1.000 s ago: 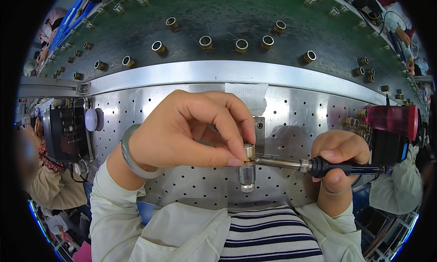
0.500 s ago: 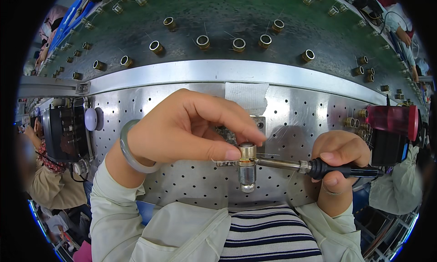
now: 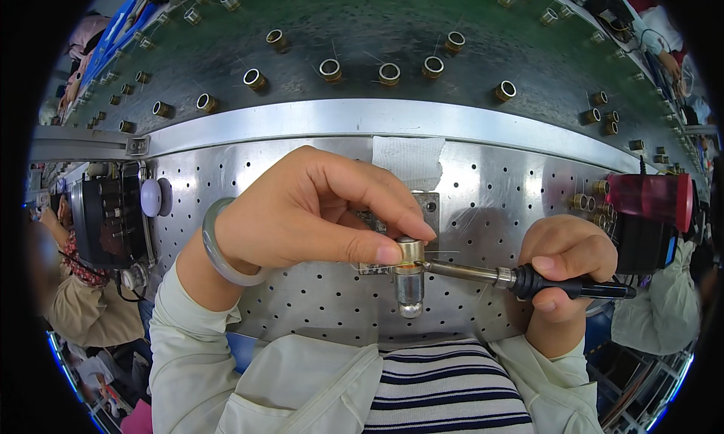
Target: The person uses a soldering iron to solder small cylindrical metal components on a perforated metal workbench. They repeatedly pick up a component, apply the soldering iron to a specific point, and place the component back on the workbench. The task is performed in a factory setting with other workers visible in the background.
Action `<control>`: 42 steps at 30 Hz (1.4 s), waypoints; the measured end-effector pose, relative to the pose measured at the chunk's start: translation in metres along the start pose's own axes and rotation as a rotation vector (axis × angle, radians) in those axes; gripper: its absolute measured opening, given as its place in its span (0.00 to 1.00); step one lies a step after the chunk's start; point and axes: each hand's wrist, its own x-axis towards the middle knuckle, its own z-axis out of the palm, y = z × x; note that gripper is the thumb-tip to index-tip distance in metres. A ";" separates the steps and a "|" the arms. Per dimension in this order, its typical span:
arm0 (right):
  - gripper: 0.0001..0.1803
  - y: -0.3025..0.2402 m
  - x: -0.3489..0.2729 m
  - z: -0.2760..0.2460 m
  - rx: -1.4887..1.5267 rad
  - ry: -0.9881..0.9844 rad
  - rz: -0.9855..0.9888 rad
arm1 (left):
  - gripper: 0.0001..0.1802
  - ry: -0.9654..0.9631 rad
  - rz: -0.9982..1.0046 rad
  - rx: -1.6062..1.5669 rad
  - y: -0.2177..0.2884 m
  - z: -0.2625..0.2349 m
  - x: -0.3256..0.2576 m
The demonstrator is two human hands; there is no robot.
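Note:
My left hand [image 3: 317, 208], with a bracelet at the wrist, pinches a small metal cylinder [image 3: 411, 249] between thumb and forefinger. The cylinder sits on top of a round-ended silver post [image 3: 410, 292], and thin wires stick out from its sides. My right hand [image 3: 571, 260] grips the black handle of a soldering iron [image 3: 483, 274]. The iron's tip meets the cylinder's lower edge from the right. Behind the left fingers lies a metal bracket [image 3: 428, 208], partly hidden.
Beyond a metal rail [image 3: 377, 119], a dark green conveyor belt [image 3: 317, 27] carries several small cylinders with wires. More cylinders stand beside a red container [image 3: 650, 200] at the right. A white paper piece [image 3: 409, 161] lies on the perforated metal bench [image 3: 324, 313]. Co-workers sit on both sides.
My left forefinger has come down closer onto the cylinder. The wire at the cylinder's right has shifted slightly upward. Cylinders on the belt have drifted a little to the left.

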 end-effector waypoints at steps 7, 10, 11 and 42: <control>0.16 0.003 0.000 0.001 0.039 -0.002 -0.014 | 0.16 0.003 -0.016 -0.008 0.000 0.001 -0.001; 0.16 0.001 0.002 0.001 0.039 -0.008 -0.007 | 0.16 0.004 -0.043 0.006 0.003 0.001 -0.001; 0.16 0.000 0.003 0.001 0.045 -0.008 -0.002 | 0.16 0.008 -0.063 0.028 0.009 0.003 -0.001; 0.15 0.006 -0.004 0.006 0.126 0.420 0.195 | 0.20 1.358 0.075 1.678 0.086 -0.276 -0.093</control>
